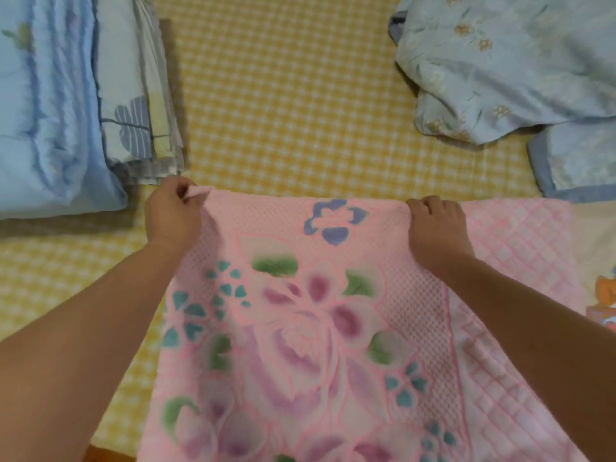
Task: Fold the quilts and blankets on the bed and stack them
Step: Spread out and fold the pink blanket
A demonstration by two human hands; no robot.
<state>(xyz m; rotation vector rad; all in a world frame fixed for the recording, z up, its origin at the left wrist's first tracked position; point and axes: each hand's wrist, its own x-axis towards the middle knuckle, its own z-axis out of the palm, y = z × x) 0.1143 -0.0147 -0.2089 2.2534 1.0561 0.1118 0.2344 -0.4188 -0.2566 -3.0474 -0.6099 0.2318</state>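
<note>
A pink blanket with purple roses and green leaves stretches from the bottom of the view up to mid-frame over the yellow checked bed. My left hand pinches its far left corner. My right hand grips the far edge further right, fingers curled over the fold. A pink quilted part of the blanket continues to the right of that hand. At the left lies a stack of folded bedding, a pale blue quilt on top. At the upper right lies an unfolded pale blue floral quilt.
A grey-striped floral sheet sits in the left stack beside the blue quilt. A cream cloth with an orange cartoon figure shows at the right edge. Bare checked sheet runs between the stack and the rumpled quilt.
</note>
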